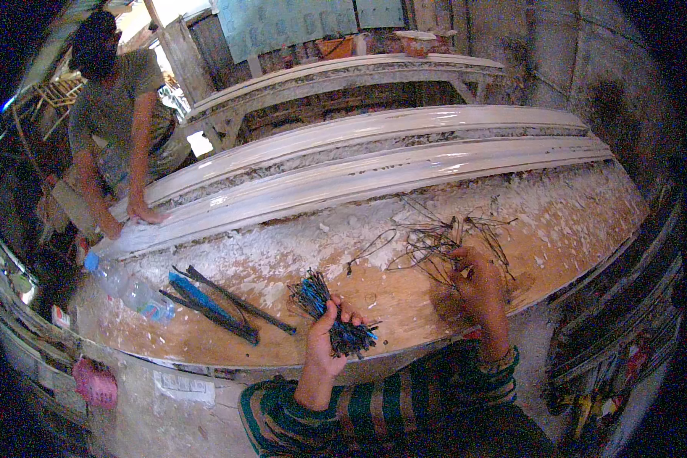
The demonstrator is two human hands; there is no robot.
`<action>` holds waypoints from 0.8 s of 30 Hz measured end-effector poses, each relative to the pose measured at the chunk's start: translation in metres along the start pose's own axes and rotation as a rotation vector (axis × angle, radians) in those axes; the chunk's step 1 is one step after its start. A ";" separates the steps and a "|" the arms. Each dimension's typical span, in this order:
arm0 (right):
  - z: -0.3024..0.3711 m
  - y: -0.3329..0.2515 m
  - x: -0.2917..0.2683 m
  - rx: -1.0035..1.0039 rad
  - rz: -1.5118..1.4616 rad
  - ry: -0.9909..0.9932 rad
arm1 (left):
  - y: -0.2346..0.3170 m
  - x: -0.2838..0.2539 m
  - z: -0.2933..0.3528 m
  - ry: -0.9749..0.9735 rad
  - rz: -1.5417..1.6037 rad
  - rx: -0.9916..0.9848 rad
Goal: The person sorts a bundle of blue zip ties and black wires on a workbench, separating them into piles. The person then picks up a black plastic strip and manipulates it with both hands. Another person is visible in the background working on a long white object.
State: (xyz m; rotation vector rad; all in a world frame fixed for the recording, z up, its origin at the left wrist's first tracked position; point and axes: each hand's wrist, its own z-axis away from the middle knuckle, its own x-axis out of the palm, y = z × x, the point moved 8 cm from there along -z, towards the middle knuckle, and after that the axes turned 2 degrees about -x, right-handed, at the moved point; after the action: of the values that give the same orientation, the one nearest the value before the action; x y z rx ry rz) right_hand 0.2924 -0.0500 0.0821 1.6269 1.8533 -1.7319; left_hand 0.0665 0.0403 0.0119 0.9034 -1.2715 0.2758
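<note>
Nearest, just below the bundle of black and blue strands (351, 338), are the green striped sleeves (374, 404). The left hand (328, 328) has its grip closed around the middle of that bundle, which is held at the near edge of the wooden surface (404, 324) with strand ends sticking out on both sides of the fingers. To the right of the bundle, the right hand (479, 290) has its fingers bent at the edge of a loose tangle of dark strands (433, 243); whether its grip pinches one cannot be told. The tangle spreads on the surface, beyond the bundle and to its right. Left of the bundle lie slim black and blue bunches (210, 301), and farther left a clear bottle (133, 294) with a blue cap lies on its side. Beyond the bundle, past scattered white flakes (263, 248), two long white mouldings (359, 177) run side by side. Far beyond it, to the left, a co-worker (118, 107) leans over with both hands on the mouldings' end. Farthest, behind the mouldings, hangs a light-blue sheet (278, 30).
</note>
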 end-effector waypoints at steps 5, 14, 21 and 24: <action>0.001 -0.011 -0.009 -0.076 -0.115 0.131 | 0.000 -0.001 0.000 0.032 0.022 0.012; 0.001 -0.007 0.004 -0.080 -0.199 0.105 | 0.000 -0.002 0.002 0.088 0.011 -0.008; 0.019 -0.040 0.026 -0.106 -0.440 -0.111 | -0.004 -0.005 0.003 0.121 -0.157 -0.028; 0.033 -0.070 0.051 -0.174 -0.622 -0.312 | -0.006 -0.016 0.007 0.265 -0.283 -0.054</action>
State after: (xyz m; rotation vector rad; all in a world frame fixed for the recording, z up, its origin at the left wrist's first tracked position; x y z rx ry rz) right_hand 0.2017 -0.0289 0.0800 0.6946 2.4047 -1.8138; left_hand 0.0600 0.0361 -0.0045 0.9537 -0.8906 0.1312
